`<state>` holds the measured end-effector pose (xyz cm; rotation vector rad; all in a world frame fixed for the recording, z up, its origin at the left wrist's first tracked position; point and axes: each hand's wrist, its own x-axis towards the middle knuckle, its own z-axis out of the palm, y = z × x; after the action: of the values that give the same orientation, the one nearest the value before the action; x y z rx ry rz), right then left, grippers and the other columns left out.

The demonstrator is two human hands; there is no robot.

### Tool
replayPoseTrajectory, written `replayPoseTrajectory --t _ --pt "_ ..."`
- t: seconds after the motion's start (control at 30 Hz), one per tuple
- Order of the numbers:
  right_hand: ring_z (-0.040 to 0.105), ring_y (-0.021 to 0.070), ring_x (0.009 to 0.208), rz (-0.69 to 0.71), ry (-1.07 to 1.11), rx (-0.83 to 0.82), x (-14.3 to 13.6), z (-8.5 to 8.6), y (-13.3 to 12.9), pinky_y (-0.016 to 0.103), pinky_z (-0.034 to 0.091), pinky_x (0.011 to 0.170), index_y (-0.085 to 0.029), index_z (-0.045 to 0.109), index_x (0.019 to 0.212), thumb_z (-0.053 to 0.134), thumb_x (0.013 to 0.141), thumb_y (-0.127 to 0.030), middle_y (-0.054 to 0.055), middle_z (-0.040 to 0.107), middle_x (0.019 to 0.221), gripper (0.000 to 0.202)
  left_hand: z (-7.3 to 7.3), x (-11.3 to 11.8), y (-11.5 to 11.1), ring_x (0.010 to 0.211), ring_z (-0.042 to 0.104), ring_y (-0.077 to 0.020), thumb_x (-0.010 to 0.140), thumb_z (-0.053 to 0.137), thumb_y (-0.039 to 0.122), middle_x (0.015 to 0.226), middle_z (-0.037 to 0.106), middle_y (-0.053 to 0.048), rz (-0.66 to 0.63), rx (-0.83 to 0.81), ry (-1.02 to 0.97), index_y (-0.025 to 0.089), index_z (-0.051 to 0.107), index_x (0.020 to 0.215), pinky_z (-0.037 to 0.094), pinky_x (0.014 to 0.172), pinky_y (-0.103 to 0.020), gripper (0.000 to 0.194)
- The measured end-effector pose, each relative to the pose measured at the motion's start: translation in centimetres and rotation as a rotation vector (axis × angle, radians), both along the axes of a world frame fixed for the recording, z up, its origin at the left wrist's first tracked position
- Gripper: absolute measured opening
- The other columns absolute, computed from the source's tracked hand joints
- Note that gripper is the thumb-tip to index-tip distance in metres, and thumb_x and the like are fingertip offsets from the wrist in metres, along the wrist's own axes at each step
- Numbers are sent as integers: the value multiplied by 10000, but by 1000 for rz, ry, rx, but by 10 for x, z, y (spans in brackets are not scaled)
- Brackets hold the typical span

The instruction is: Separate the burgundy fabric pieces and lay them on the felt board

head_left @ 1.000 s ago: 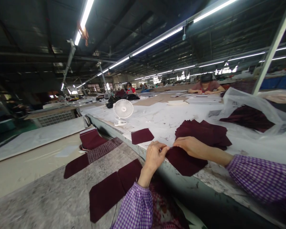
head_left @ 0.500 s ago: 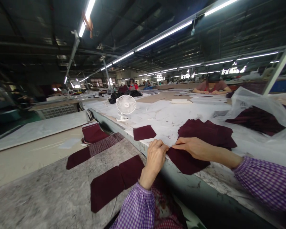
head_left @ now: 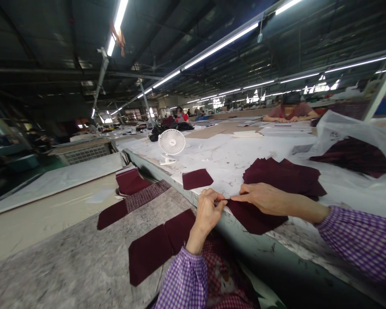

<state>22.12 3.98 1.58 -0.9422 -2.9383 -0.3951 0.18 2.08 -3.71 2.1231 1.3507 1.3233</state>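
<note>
White covering, marked with dark scuffs, spreads over a long worktable [head_left: 220,156] with a pale green-grey side, beneath a dark roof hung with rows of bright tube lights [head_left: 221,45]. A small white round desk fan [head_left: 171,142] stands near its left edge, and a flat maroon fabric panel with clipped corners [head_left: 197,179] lies this side of it. To the right are a fanned pile of maroon fabric pieces [head_left: 283,174] and a translucent plastic bag [head_left: 333,124] with darker maroon cloth inside. Farther back, a person in a dull-red top [head_left: 304,111] leans over the table. At lower left, a mottled grey surface [head_left: 67,262] carries more maroon pieces [head_left: 149,259].

At the table's near edge, just in front of the pile, lies the dark maroon cut fabric panel [head_left: 259,219] being handled. The left hand [head_left: 209,212] has its fingers curled, thumb and forefinger pinched together on the panel's far left corner. The right hand [head_left: 265,198] reaches over the panel, forefinger extended to the same corner, nearly meeting the left fingertips; its thumb is hidden, so whether it grips is unclear.
</note>
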Motion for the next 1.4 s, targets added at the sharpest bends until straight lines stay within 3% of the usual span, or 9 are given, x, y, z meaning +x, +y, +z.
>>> replayPoseTrajectory --t 0.3,0.6,0.7,0.8,0.93,1.0,1.13,1.23,1.4 --pt "558 153 765 61 -64 -18 -3 9 0 239 392 651 -276 534 1325 377 743 63 64 588 911 691 0 -4 -2 847 502 -181 895 518 211 794 587 -28 -46 110 177 200 682 771 417 805 -315 205" --pt "452 129 609 187 -35 98 -8 4 6 255 293 570 -382 483 1352 404 736 51 13 524 797 756 -8 -24 2 854 588 -167 861 562 200 849 650 -35 -212 9 -156 182 689 799 467 811 -294 142" --pt "440 121 586 169 -50 109 -11 4 2 250 280 554 -398 475 1357 423 744 38 16 523 803 754 -8 -29 8 926 590 -178 859 540 173 938 667 -44 -87 50 -135 188 681 868 464 873 -321 141" --pt "500 143 655 98 -55 79 -12 9 -1 243 328 582 -391 455 1377 436 805 -19 39 560 856 683 -3 -32 24 1089 531 -211 832 551 144 1107 647 -50 88 113 39 202 664 1024 414 983 -377 230" --pt "565 243 993 19 59 -95 -3 9 14 327 433 798 -326 372 1442 479 900 -266 85 602 1108 556 3 -40 48 1089 524 -238 819 593 221 1139 632 -73 215 34 252 179 656 1082 401 988 -410 274" --pt "538 266 1098 10 131 -234 3 5 24 364 424 885 -272 445 1399 498 893 -343 89 598 1190 514 3 -43 52 1033 542 -227 833 585 262 1086 642 -77 222 -4 287 172 673 1047 413 963 -401 249" --pt "597 249 943 -86 192 -382 -1 4 27 368 442 827 -209 624 1104 534 829 -314 76 653 1047 307 0 -38 40 1009 535 -216 861 549 286 1031 648 -71 188 41 225 182 684 1014 426 931 -381 229" --pt "601 236 836 -121 193 -380 -9 17 17 344 436 745 -190 638 926 529 802 -281 59 662 900 189 0 -29 30 1023 530 -213 885 506 283 1057 645 -64 152 65 165 192 681 1012 426 929 -374 234" --pt "611 251 873 -221 251 -413 19 50 26 343 439 765 -179 639 989 522 796 -300 80 672 957 257 8 -26 40 1146 473 -263 834 574 271 1210 591 -87 295 -41 303 178 616 1170 386 972 -395 352"
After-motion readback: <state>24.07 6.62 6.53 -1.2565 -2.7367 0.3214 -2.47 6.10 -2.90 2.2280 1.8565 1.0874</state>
